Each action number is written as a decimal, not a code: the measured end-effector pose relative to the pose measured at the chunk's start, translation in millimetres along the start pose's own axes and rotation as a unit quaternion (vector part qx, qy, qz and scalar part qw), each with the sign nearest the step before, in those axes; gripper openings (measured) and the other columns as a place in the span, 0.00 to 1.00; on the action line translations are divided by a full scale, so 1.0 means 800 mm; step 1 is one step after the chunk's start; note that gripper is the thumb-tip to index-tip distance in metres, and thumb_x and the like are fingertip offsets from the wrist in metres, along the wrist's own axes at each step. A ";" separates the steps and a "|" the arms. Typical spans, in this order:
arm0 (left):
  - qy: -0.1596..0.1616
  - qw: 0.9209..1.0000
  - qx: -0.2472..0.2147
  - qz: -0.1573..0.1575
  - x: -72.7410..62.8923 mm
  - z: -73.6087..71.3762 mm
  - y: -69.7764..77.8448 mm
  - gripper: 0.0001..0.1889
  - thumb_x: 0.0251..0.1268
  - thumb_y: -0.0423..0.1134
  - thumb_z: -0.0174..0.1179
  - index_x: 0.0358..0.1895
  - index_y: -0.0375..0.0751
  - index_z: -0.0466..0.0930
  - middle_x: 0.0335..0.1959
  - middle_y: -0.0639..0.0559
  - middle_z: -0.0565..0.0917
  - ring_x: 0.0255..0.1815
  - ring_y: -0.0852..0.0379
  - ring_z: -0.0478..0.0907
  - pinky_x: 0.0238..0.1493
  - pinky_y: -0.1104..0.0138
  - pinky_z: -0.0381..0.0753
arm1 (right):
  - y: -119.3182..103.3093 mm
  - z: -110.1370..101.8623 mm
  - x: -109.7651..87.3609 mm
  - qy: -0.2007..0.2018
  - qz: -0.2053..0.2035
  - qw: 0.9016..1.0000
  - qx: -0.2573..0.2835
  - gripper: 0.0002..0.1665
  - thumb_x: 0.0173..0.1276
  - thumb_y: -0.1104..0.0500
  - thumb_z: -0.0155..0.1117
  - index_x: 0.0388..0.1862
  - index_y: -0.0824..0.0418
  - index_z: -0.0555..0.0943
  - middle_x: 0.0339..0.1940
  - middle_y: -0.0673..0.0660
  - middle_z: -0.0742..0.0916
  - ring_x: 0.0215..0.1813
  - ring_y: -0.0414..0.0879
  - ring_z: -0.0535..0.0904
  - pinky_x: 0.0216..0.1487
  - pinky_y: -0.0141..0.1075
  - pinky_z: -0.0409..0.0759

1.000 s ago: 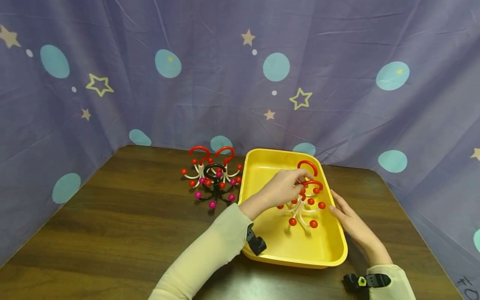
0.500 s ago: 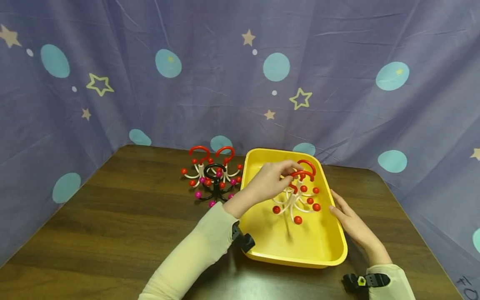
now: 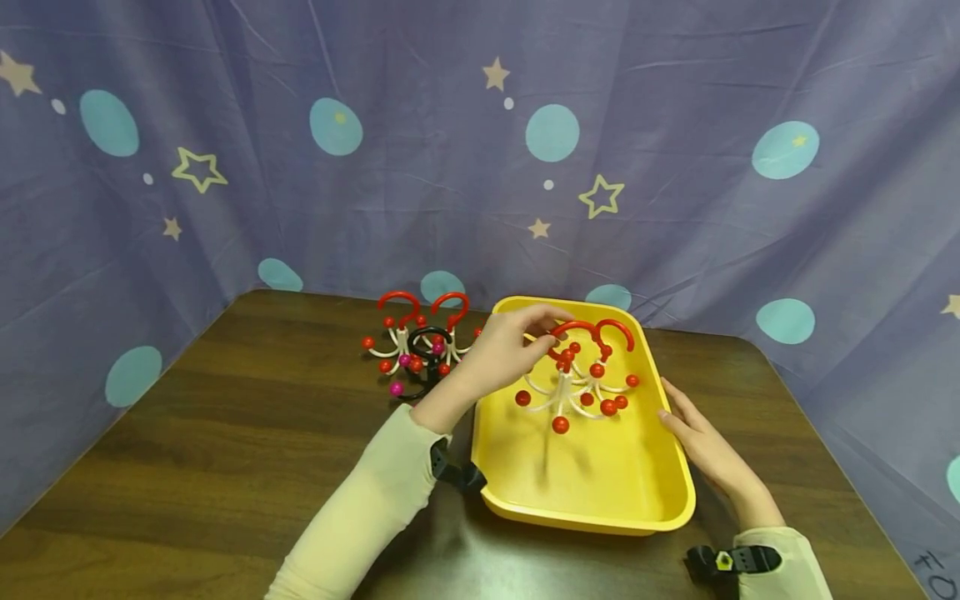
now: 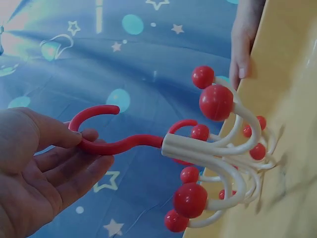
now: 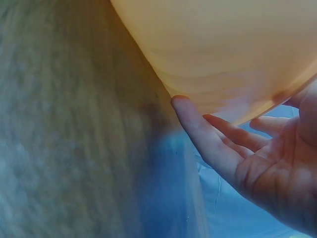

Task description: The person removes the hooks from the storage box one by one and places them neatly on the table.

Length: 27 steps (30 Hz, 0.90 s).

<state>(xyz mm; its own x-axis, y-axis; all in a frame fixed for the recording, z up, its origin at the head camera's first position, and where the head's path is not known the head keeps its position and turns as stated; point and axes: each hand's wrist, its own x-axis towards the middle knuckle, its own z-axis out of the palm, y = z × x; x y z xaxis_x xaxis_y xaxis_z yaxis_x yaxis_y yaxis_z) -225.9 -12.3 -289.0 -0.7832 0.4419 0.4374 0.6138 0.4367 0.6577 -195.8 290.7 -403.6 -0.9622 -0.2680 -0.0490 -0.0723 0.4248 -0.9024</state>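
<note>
My left hand (image 3: 504,348) pinches the red hook of a white multi-armed hanger (image 4: 185,148) tipped with red balls. It hangs upright over the floor of the yellow tray (image 3: 592,492), its shadow falling below it. Behind it in the tray stands a second such hanger (image 3: 606,354), partly hidden by the first. At the tray's right side my right hand (image 3: 708,454) rests on the rim and outer wall. In the right wrist view, the fingers (image 5: 208,144) lie fairly straight against the tray's outside.
Left of the tray, two white hangers with red hooks (image 3: 399,298) and a black hanger with pink balls (image 3: 429,333) stand close together on the wooden table (image 3: 247,442). My left forearm partly covers them. A patterned curtain (image 3: 420,208) hangs behind the table.
My left hand has moved left and slightly up, carrying the held hanger away from the other one in the tray. The right hand has stayed at the tray's side.
</note>
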 end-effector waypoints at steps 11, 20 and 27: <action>0.052 0.997 -0.044 -0.023 -0.022 -0.023 -0.025 0.15 0.62 0.34 0.56 0.51 0.49 0.78 0.38 0.53 0.84 0.32 0.61 0.80 0.22 0.70 0.76 | -0.001 -0.001 0.000 -0.002 0.004 1.000 0.005 0.38 0.74 0.50 0.40 0.73 0.60 0.36 0.69 0.74 0.53 0.57 0.61 0.70 0.45 0.32 0.76; 0.076 0.996 -0.039 -0.012 -0.035 -0.050 -0.029 0.16 0.62 0.36 0.57 0.53 0.50 0.78 0.37 0.54 0.84 0.29 0.60 0.80 0.22 0.69 0.72 | 0.001 -0.001 -0.001 -0.004 0.004 1.000 0.019 0.39 0.74 0.50 0.41 0.73 0.60 0.36 0.67 0.75 0.58 0.53 0.56 0.74 0.44 0.33 0.77; 0.086 0.996 -0.024 -0.027 -0.046 -0.066 -0.030 0.16 0.62 0.38 0.57 0.54 0.47 0.77 0.41 0.51 0.84 0.31 0.59 0.80 0.30 0.68 0.77 | 0.001 -0.001 -0.001 -0.006 0.002 1.000 0.022 0.38 0.74 0.51 0.41 0.73 0.60 0.36 0.66 0.76 0.59 0.50 0.51 0.77 0.43 0.33 0.78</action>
<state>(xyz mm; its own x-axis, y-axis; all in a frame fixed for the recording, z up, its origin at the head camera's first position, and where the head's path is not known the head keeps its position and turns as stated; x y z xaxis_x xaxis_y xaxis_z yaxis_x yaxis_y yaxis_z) -217.3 -80.2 -288.3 -0.8230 0.2758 0.4965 0.5679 0.4164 0.7100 -195.6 291.4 -403.8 -0.9590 -0.2773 -0.0577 -0.0569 0.3882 -0.9198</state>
